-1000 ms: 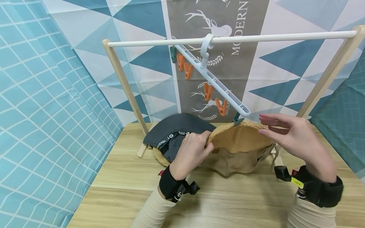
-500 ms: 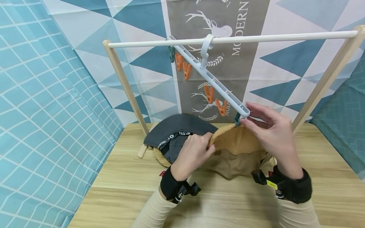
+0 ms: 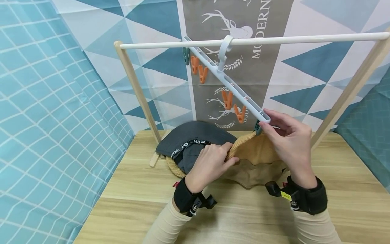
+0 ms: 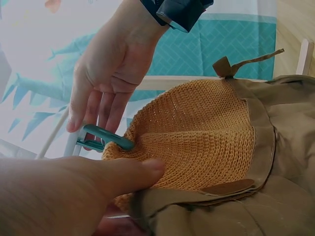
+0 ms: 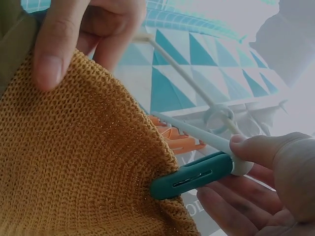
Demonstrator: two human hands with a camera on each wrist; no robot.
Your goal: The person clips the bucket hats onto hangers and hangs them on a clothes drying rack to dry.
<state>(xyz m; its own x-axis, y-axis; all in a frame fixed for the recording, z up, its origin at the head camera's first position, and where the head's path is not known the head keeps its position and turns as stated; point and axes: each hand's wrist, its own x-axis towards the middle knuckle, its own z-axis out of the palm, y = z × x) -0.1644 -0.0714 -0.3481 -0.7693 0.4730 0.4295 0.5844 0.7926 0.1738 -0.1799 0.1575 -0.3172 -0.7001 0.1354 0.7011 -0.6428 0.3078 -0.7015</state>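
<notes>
A mustard knitted hat brim point(image 3: 254, 147) with tan cloth point(image 4: 290, 128) along it hangs at one edge from a dark green clip point(image 5: 192, 179). That clip sits at the near end of a pale blue hanger point(image 3: 240, 96). My left hand point(image 3: 210, 164) pinches the knitted edge left of the clip, thumb on the inner side. With thumb and fingers, my right hand point(image 3: 292, 142) holds the hanger's near end, right beside the clip. In the right wrist view the clip's jaws bite over the knit. The left hand's lower fingers are hidden behind the fabric.
A dark grey cap point(image 3: 198, 132) lies behind my left hand on the wooden table point(image 3: 137, 189). The hanger hooks over a white rail point(image 3: 289, 40) between wooden posts. Several orange clips point(image 3: 226, 100) and another green clip point(image 3: 186, 56) hang along the hanger.
My right hand has come in from the right and taken hold of the hanger's end by the clip. The left hand keeps its pinch on the knitted edge. The head view has shifted slightly.
</notes>
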